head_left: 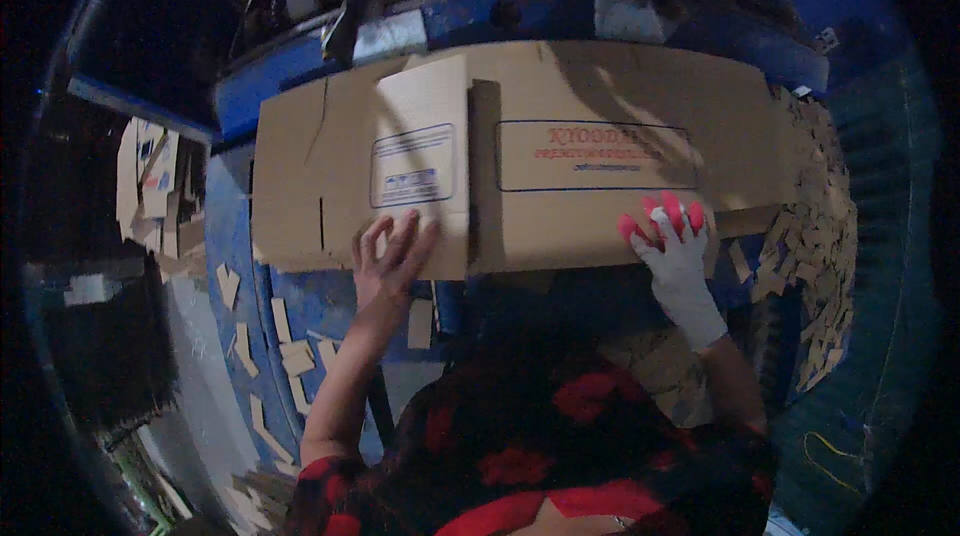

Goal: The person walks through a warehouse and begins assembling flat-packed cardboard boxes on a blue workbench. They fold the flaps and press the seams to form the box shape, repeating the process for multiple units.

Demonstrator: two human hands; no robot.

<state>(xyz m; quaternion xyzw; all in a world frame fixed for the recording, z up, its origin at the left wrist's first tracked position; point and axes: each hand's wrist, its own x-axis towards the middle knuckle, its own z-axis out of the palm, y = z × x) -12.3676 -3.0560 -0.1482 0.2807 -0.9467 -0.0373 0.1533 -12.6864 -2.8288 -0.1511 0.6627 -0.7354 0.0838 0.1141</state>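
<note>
A flat brown cardboard carton blank [590, 86] lies spread across the blue machine in front of me. A paler panel [420, 111] with a blue printed frame stands out on its left part, beside a dark slot. My bare left hand [392, 251] rests on the lower edge of that panel, fingers apart and slightly bent. On the lower right of the blank lies my right hand [675, 246], in a white glove with pink fingertips. Its fingers are spread on the cardboard just below the printed box. Neither hand's thumb shows clearly.
Blue machinery [500, 11] with metal parts runs along the far side of the blank. Many cardboard offcuts [815, 256] are heaped at the right, and loose strips [297, 356] lie at the lower left. More cardboard pieces [160, 176] sit at the far left.
</note>
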